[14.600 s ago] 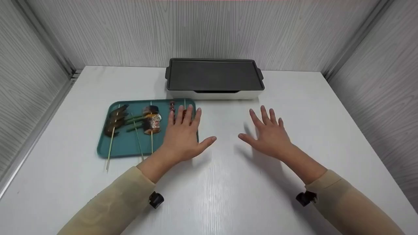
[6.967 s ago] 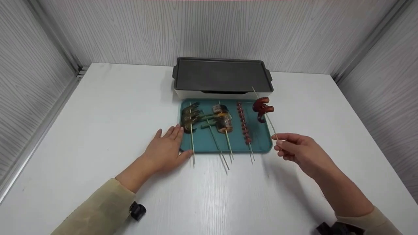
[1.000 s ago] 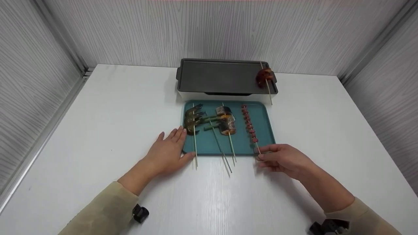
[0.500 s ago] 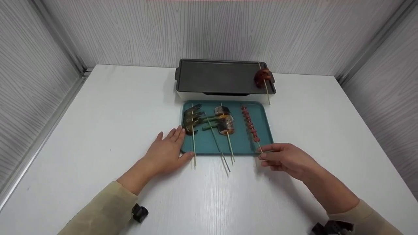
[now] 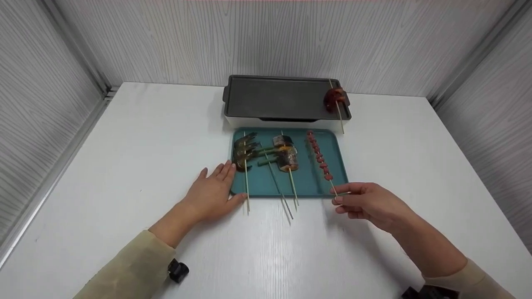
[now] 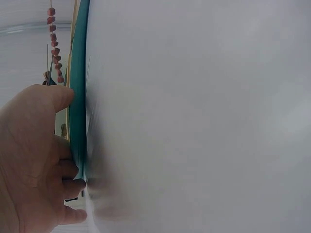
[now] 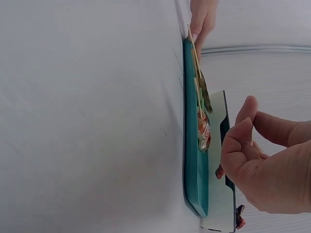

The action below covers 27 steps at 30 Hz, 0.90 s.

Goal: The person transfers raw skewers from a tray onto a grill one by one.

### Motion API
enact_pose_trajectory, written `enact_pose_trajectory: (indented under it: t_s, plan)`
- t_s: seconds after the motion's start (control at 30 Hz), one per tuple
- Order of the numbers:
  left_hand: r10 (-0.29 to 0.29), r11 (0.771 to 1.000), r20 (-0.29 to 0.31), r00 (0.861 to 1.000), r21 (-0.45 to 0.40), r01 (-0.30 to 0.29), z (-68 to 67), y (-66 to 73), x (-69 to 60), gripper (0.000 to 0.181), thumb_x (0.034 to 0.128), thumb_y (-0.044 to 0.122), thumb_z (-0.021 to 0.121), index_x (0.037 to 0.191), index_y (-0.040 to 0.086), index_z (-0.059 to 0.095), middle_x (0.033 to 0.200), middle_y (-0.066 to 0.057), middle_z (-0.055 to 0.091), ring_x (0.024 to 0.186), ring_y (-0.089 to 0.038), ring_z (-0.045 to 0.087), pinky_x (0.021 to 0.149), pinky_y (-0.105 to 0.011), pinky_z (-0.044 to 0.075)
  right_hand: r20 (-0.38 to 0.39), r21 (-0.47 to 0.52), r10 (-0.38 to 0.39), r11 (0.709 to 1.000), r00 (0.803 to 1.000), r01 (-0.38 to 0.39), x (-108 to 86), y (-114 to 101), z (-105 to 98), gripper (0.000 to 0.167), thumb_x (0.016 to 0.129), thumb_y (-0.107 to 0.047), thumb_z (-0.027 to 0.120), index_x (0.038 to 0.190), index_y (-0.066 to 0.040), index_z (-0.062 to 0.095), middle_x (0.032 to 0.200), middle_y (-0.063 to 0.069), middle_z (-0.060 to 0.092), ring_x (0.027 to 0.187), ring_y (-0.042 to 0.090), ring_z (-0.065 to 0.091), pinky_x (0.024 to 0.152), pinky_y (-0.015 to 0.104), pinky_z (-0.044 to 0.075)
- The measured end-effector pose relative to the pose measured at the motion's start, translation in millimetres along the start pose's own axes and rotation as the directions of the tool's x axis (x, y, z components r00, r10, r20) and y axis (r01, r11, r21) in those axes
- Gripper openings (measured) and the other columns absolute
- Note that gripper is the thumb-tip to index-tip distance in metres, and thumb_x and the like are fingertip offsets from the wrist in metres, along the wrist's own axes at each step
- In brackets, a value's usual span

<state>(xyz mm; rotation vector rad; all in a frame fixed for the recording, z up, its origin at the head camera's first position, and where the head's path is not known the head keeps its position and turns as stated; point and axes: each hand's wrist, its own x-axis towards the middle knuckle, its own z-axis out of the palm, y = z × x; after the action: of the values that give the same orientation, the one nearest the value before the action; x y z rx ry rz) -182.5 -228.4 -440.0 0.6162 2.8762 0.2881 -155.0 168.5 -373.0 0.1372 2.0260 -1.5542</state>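
Observation:
My right hand (image 5: 370, 203) pinches the bare lower end of a skewer of small red meat pieces (image 5: 319, 155) between thumb and fingers. The skewer is raised slightly above the teal tray (image 5: 309, 185), its shadow apart from it. My left hand (image 5: 212, 193) lies with straight fingers against the tray's left edge; in the left wrist view its thumb (image 6: 63, 98) touches the tray's side. On the tray lie a shrimp skewer (image 5: 244, 153), a skewer with green stalks (image 5: 266, 162) and a skewer of fish chunks (image 5: 287, 160).
Behind the tray stands a white-based grill with a dark flat plate (image 5: 274, 97). A dark red skewer resembling octopus (image 5: 333, 99) lies on its right end, its stick overhanging the front. Grey panelled walls (image 5: 266, 37) enclose the white table (image 5: 124, 145).
Over the longer span, the tray came in front of the grill and the dark red skewer went onto its plate. In the last second, my right hand raised the meat skewer off the tray.

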Motion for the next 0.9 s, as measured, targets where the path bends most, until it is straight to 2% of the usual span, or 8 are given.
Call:
enact_pose_trajectory:
  t_s: [0.67,0.9]
  plan:
    - [0.0,1.0,0.0,1.0,0.0,0.0,0.3,0.2,1.4,0.091,0.1091,0.063,0.042,0.166,-0.005,0.021,0.173,-0.021,0.018,0.16,-0.037,0.021,0.125,-0.066,0.017,0.032,-0.024,-0.088,0.996,0.996,0.089,-18.3,-14,-7,0.049,0.105,-0.021,0.07,0.146,0.003,0.059,0.119,0.01,0.073,0.102,0.019,0.073,0.092,0.031,0.056]
    - [-0.004,1.0,-0.002,1.0,-0.003,0.004,0.4,-0.2,1.2,0.091,0.1091,0.063,0.042,0.166,-0.005,0.02,0.173,-0.021,0.018,0.16,-0.037,0.021,0.125,-0.066,0.017,0.018,-0.032,-0.121,0.992,0.992,0.122,-18.8,-24,-9,0.044,0.105,-0.022,0.07,0.143,-0.002,0.063,0.116,0.008,0.073,0.102,0.019,0.072,0.093,0.031,0.055]
